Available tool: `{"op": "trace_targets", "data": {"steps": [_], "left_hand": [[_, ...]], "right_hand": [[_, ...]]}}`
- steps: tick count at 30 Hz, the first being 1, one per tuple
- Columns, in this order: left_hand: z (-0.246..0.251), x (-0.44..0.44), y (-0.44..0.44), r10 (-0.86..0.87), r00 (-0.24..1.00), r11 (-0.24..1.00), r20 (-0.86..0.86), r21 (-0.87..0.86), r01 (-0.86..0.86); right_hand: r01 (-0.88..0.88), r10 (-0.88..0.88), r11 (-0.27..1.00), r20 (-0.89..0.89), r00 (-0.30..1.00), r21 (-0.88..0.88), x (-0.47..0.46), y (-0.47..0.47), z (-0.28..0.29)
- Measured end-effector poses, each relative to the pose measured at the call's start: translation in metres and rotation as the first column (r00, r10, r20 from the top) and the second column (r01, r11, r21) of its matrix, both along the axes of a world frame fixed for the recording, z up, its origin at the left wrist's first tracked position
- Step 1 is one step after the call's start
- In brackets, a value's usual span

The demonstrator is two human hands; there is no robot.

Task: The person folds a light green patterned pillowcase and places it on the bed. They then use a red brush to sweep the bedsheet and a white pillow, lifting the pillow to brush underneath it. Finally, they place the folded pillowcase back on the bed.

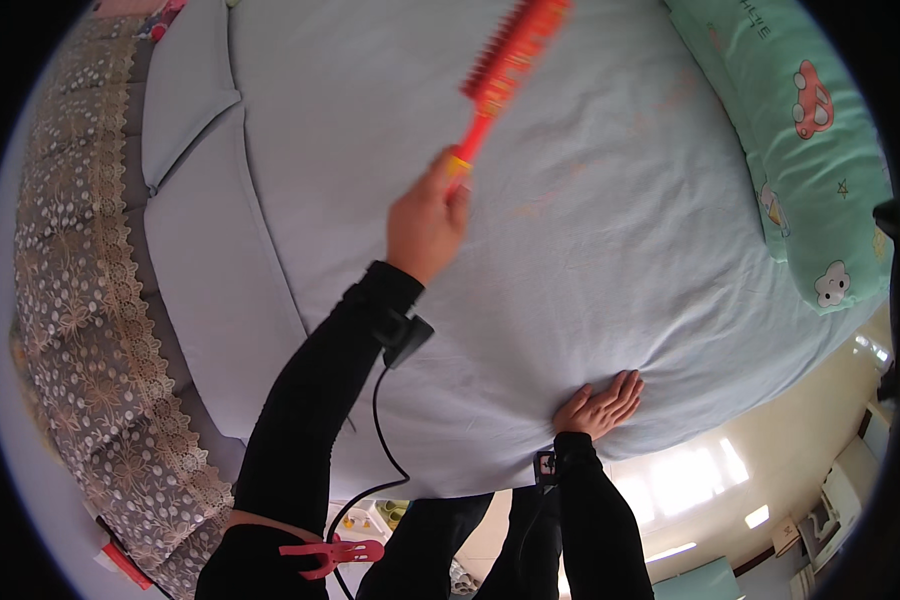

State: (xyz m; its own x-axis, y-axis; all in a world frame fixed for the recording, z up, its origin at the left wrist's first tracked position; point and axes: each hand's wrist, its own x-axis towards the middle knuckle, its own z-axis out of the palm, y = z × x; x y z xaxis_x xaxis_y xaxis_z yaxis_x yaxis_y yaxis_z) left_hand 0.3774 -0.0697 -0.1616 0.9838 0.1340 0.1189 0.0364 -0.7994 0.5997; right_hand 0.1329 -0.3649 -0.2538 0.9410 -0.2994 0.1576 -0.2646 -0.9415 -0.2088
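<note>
My left hand [429, 217] is closed around the handle of a red bed brush [514, 60] with dark red bristles and yellow writing. The brush is raised over the light grey bed sheet [390, 97], its bristles facing the upper left, slightly blurred. My right hand [598, 405] rests palm down on the sheet near the bed's near edge, fingers spread a little, and the cloth wrinkles around it. Both wrists carry black bands with small devices, and a cable runs from the left one past a pink plastic clip [333, 555] at my left sleeve.
Grey pillows [210, 262] lie at the left, beside a headboard cover with lace trim [146, 352]. A rolled green quilt [780, 135] with cartoon prints lies along the right. Below the bed edge are my legs and a pale floor [675, 480] with bright sunlight patches.
</note>
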Motion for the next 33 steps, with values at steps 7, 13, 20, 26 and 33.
{"op": "trace_targets", "data": {"steps": [7,13,20,26,33], "left_hand": [[-0.027,0.124,0.142,0.522,0.85,0.809,0.072,0.273,-0.52],[-0.048,0.13,-0.001,0.108,0.992,0.983,0.065,0.14,-0.117],[0.003,-0.081,-0.138,-0.731,0.567,0.682,-0.379,-0.397,0.614],[0.02,-0.15,-0.031,-0.281,0.937,0.951,-0.206,-0.187,0.244],[-0.01,-0.191,0.071,0.505,0.854,0.863,-0.123,0.094,-0.497]], "right_hand": [[0.0,0.001,0.998,-0.016,1.0,0.056,-0.003,-0.003,-0.003],[0.006,-0.005,0.998,-0.016,1.0,0.07,-0.003,-0.004,-0.002],[0.0,-0.004,0.998,0.059,0.998,0.058,0.001,-0.001,-0.002],[-0.047,0.045,0.999,0.112,0.993,0.013,-0.001,0.0,-0.007],[-0.08,0.066,0.981,0.089,0.994,0.176,-0.009,-0.006,0.003]]}}
